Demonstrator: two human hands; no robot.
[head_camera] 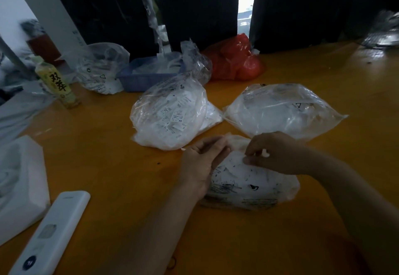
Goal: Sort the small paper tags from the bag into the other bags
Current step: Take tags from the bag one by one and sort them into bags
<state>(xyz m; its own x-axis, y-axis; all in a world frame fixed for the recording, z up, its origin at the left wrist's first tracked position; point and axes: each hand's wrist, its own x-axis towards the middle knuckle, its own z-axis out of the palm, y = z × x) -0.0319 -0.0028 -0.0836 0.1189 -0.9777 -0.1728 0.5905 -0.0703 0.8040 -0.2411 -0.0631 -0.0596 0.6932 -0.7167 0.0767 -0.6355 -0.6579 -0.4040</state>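
Note:
A clear plastic bag of small paper tags lies on the orange table in front of me. My left hand grips the bag's open mouth at its left edge, fingers curled around the plastic. My right hand reaches over the bag from the right, and its fingertips pinch at the plastic or a tag by the opening; which one I cannot tell. Two more clear bags lie beyond: a full one with white tags at centre and a flatter one to the right.
At the back stand a blue tray, another clear bag, a red plastic bag and a yellow-labelled bottle. A white foam block and a white remote-like device lie at the near left.

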